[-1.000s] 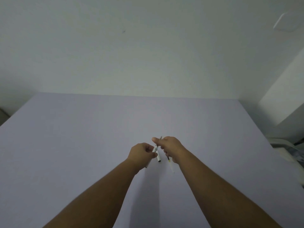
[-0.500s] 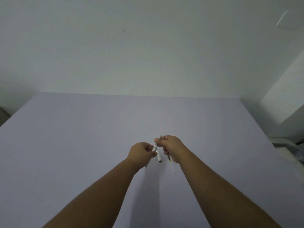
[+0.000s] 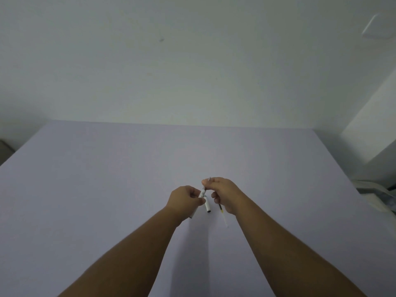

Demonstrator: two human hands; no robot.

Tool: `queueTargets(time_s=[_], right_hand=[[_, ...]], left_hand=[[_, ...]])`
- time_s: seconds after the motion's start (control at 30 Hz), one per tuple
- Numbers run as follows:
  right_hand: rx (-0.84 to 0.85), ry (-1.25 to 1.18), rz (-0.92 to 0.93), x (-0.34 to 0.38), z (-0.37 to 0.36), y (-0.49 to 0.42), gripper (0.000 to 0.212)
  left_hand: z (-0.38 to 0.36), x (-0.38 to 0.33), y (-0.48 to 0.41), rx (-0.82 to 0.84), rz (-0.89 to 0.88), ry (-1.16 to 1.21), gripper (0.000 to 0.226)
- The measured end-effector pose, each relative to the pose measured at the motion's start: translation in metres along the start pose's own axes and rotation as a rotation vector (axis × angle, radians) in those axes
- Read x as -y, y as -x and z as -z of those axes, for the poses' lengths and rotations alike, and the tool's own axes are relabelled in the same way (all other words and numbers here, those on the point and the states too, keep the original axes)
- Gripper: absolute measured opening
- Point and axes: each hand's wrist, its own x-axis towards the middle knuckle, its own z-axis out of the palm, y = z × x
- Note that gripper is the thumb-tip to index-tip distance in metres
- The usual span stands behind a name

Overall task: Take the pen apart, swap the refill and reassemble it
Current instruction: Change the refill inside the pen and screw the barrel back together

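1. Two bare forearms rise from the bottom edge of the frame and meet just below centre, over a wide pale lavender table (image 3: 107, 189).
2. A thin refill with a dark, yellow-banded upper part and a clear tail (image 3: 222, 213) slants down below the right hand, right of centre; whether it lies on the table or is held cannot be told.
3. A short white cap-like pen piece with a dark end (image 3: 207, 206) sits between the two hands.
4. The left hand (image 3: 184, 200) is closed around a white pen barrel (image 3: 201, 193).
5. The right hand (image 3: 225, 191) pinches a slim dark tip piece (image 3: 206, 185) at the barrel's top end.
6. A plain off-white wall (image 3: 192, 61) fills the upper frame.
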Motion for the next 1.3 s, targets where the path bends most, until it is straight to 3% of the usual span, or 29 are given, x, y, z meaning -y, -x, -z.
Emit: queueTargets(time_s=[0.17,0.33,0.47,0.63,0.83,1.17,1.23,1.3], right_hand=[[-0.096,0.116,-0.053,-0.001,-0.002,-0.002,0.032],[0.007,-0.057,0.027,-0.003,-0.001,-0.002,0.008],[-0.082,0.122,-0.053,-0.001,-0.001,-0.002,0.027],[0.003,-0.039,0.012,-0.004,0.000,-0.003,0.009],[-0.038,0.093,-0.035,0.002,0.001,-0.004,0.019],[-0.040,0.055,-0.053,0.000,-0.001,-0.016,0.025],[-0.147,0.121,-0.033,-0.003,0.001,-0.026,0.027],[-0.249,0.376,0.011,-0.009,0.002,-0.036,0.026]], left_hand=[[-0.002,0.000,0.000,0.007,-0.004,-0.013,0.007],[0.000,0.002,0.000,-0.012,0.005,-0.006,0.010],[-0.002,0.003,0.000,-0.001,-0.002,-0.017,0.006],[-0.003,0.003,-0.001,-0.012,-0.016,-0.042,0.007],[-0.007,0.006,-0.002,-0.048,-0.039,-0.099,0.008],[-0.004,0.009,-0.009,-0.040,0.033,-0.054,0.011],[-0.002,0.014,-0.011,-0.061,0.077,-0.033,0.013],[0.000,0.022,-0.014,-0.084,0.125,-0.011,0.010]])
